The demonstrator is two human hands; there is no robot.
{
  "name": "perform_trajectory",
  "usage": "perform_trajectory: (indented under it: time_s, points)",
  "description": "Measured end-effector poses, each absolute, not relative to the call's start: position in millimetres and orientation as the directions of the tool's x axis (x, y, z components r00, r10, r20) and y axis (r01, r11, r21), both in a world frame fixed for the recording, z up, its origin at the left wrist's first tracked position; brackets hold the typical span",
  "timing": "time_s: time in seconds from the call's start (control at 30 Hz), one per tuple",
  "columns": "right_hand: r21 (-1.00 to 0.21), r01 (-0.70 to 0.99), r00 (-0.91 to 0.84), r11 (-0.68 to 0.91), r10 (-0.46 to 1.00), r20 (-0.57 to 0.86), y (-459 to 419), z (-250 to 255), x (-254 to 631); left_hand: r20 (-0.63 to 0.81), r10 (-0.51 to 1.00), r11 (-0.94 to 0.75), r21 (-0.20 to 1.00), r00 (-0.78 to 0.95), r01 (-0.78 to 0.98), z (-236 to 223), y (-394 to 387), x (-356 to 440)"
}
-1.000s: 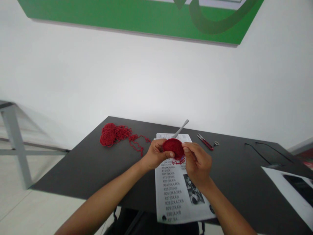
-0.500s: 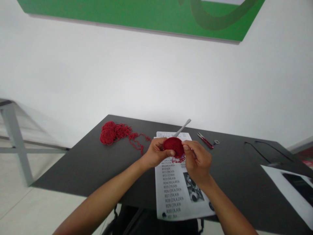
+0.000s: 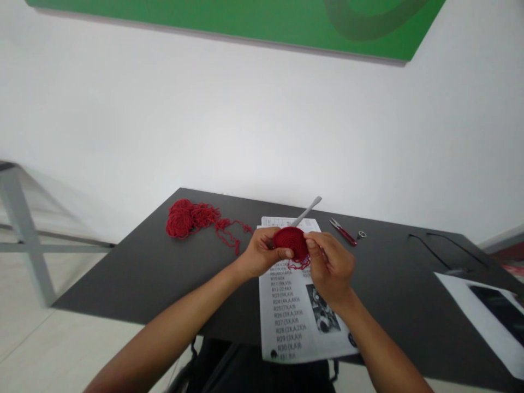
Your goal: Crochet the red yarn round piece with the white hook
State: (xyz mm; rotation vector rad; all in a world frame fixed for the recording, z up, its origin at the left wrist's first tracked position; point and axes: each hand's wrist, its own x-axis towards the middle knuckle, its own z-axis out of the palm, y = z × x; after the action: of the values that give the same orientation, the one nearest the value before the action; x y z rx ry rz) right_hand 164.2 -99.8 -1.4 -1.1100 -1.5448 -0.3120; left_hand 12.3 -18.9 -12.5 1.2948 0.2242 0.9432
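Observation:
My left hand (image 3: 262, 252) grips a round, dark red crocheted piece (image 3: 290, 242), its thumb across the front and the fingers behind. At the right edge of that piece, my right hand (image 3: 329, 263) is closed in a pinch; its fingertips are partly hidden. Red yarn strands (image 3: 298, 265) dangle under the piece. A slim grey tool with a flattened end (image 3: 308, 210) sticks out above the piece; its lower part is hidden. Beneath my hands lies a printed pattern sheet (image 3: 282, 311) with rows of text and a photo.
Loose red yarn (image 3: 182, 219) lies at the table's back left, a strand trailing right. Red-handled thread snips (image 3: 344, 233) and a small metal ring (image 3: 361, 234) lie right of the sheet. Farther right are glasses (image 3: 454, 254) and white paper (image 3: 470, 311) under a black device (image 3: 497, 311).
The camera view has tilted down slightly, so the table sits higher in the picture. Both hands keep their hold on the crocheted piece, with hardly any shift.

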Motion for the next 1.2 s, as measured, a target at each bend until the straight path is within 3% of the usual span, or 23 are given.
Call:
perform_trajectory:
  time_s: [0.77,1.2]
  points:
    - [-0.347,0.761,0.068,0.549,0.464,0.883,-98.2,-1.8,165.3,0.405,0.678,-0.101,0.878,0.614,-0.467,-13.6,-16.8,12.6]
    - [-0.324,0.766,0.063,0.555,0.437,0.897,-97.0,-2.2,166.1,0.399,0.672,-0.059,0.869,0.624,-0.492,-18.4,-13.9,14.3]
